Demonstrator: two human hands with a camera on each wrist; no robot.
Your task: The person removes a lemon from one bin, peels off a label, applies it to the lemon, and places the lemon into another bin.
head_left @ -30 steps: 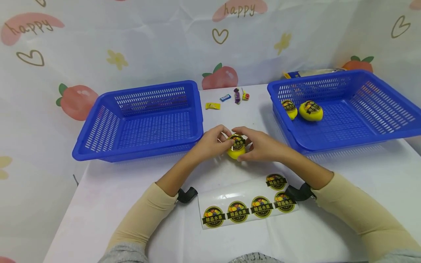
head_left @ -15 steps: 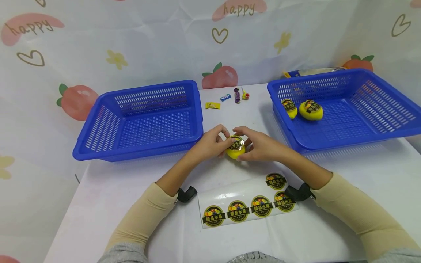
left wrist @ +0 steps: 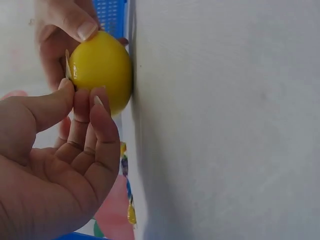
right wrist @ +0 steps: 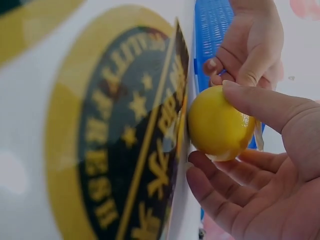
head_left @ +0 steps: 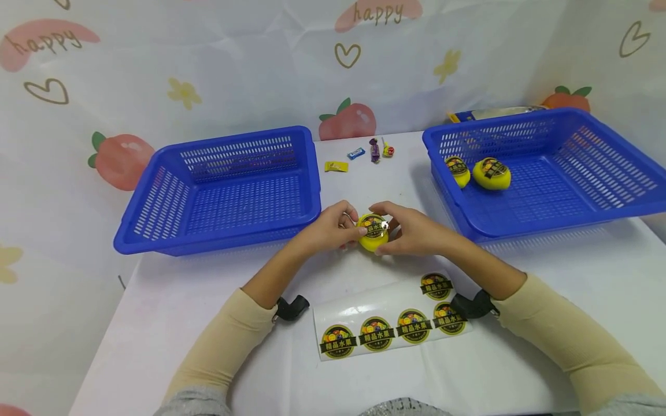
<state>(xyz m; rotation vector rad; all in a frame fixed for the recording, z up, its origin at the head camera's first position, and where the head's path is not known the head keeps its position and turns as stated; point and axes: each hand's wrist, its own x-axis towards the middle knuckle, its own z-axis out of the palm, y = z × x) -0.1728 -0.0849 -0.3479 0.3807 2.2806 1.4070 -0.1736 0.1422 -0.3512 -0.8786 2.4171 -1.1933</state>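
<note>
A yellow lemon (head_left: 372, 242) with a round black-and-gold fruit sticker (head_left: 373, 226) on its upper face is between the hands, low over the table. My right hand (head_left: 416, 231) holds it from the right, thumb on the near side and fingers round the far side. In the right wrist view the lemon (right wrist: 217, 125) lies between that thumb and the fingers. My left hand (head_left: 335, 226) pinches the sticker's left edge, thumb on top and fingertips against the lemon. The left wrist view shows the sticker's edge (left wrist: 68, 64) standing off the lemon's skin.
In front lies a sticker sheet (head_left: 364, 309) with several round stickers. A blue basket (head_left: 208, 240) stands at left; another blue basket (head_left: 562, 222), at right, holds two stickered lemons (head_left: 491, 174). Wrapped candies (head_left: 356, 153) and a lollipop (head_left: 388, 151) lie at the back.
My left thumb has slid left from over the sticker to its left edge, uncovering more of it. The lemon has turned slightly. My right hand has hardly moved.
</note>
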